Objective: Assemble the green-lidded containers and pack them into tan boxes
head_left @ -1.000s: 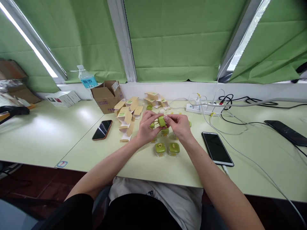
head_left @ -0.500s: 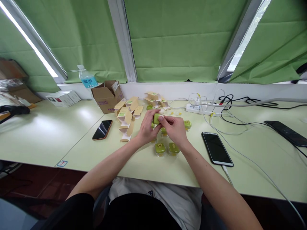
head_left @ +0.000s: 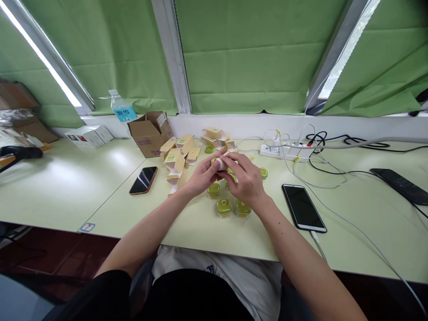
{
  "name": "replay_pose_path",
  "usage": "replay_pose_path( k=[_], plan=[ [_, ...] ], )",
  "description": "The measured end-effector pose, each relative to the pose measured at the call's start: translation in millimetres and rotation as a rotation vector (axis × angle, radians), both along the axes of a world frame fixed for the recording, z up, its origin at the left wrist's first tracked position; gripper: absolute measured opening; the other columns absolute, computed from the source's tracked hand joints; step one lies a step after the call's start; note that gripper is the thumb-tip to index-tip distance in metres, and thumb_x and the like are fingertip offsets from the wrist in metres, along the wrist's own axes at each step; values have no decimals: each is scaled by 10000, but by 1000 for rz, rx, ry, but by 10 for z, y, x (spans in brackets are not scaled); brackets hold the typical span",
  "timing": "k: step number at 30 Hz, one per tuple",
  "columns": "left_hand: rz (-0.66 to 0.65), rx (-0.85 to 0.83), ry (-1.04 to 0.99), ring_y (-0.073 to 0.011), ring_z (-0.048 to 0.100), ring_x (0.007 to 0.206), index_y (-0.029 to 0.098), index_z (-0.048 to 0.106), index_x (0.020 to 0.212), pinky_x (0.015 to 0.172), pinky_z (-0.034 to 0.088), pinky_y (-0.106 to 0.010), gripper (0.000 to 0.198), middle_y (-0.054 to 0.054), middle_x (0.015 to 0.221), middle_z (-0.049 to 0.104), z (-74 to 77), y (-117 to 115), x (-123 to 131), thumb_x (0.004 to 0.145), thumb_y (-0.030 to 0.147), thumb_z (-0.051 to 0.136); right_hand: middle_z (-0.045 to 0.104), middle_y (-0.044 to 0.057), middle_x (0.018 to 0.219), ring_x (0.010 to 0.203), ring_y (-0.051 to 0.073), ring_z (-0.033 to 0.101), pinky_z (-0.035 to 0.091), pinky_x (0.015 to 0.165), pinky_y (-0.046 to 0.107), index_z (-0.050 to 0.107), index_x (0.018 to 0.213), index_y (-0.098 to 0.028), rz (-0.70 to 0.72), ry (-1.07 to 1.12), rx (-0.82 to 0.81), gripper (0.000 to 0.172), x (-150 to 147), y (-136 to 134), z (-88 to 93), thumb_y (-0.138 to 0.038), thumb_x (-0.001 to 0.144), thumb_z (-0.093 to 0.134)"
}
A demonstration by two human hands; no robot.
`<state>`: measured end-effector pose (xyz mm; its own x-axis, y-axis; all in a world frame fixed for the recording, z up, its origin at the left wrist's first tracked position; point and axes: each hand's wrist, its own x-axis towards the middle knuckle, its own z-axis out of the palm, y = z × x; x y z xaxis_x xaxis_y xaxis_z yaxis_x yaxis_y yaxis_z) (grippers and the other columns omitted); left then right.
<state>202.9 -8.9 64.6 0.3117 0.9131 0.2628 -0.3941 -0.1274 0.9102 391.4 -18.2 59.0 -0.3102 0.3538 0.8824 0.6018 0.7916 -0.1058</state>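
Between the fingers of my left hand [head_left: 203,176] and my right hand [head_left: 245,178] is a small green lid [head_left: 213,161] with a white part [head_left: 221,165] facing up. Both hands pinch it above the table; my fingers cover much of it. Just below sit several small clear containers with green lids, among them a near-left container [head_left: 224,207], a near-right container [head_left: 243,208] and one beside my left wrist [head_left: 213,190]. Another container [head_left: 264,172] stands right of my right hand. Beyond my left fingers lies a green piece [head_left: 209,149].
Opened small cartons [head_left: 177,160] pile up left of my hands, beside a brown cardboard box [head_left: 147,136] and a water bottle [head_left: 123,109]. A phone [head_left: 143,180] lies left, a plugged-in phone [head_left: 303,207] right. Cables trail from a power strip [head_left: 284,151].
The green lid has turned between my hands, so a white part now shows on top. My right fingers have moved over it, and my left hand has shifted slightly left.
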Motion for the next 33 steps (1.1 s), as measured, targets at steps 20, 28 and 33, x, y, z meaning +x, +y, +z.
replay_pose_path(
  k=[20, 28, 33],
  plan=[
    [-205, -366, -136, -142, 642, 545, 127, 694, 859, 543, 531, -254, 382, -40, 701, 685, -7, 32, 50, 1069, 440, 749, 710, 154, 1152, 942, 267, 711, 596, 725, 375, 747, 1194, -184, -19, 19, -151, 219, -41, -89, 25, -278, 1086, 581],
    [-148, -400, -62, -134, 604, 501, 132, 661, 790, 510, 489, -249, 423, -37, 654, 667, -42, 47, 41, 1007, 456, 826, 686, 126, 1053, 837, 237, 619, 463, 671, 349, 717, 1008, -189, -117, -144, -212, 154, -2, -115, 72, -279, 1042, 596],
    [-217, -433, -78, -157, 662, 593, 141, 691, 860, 578, 533, -274, 296, -52, 748, 720, 51, 14, 4, 1041, 366, 754, 695, 132, 1070, 846, 244, 625, 442, 651, 350, 714, 1035, -182, -155, -162, -238, 148, -20, -131, 70, -268, 1033, 594]
  ],
)
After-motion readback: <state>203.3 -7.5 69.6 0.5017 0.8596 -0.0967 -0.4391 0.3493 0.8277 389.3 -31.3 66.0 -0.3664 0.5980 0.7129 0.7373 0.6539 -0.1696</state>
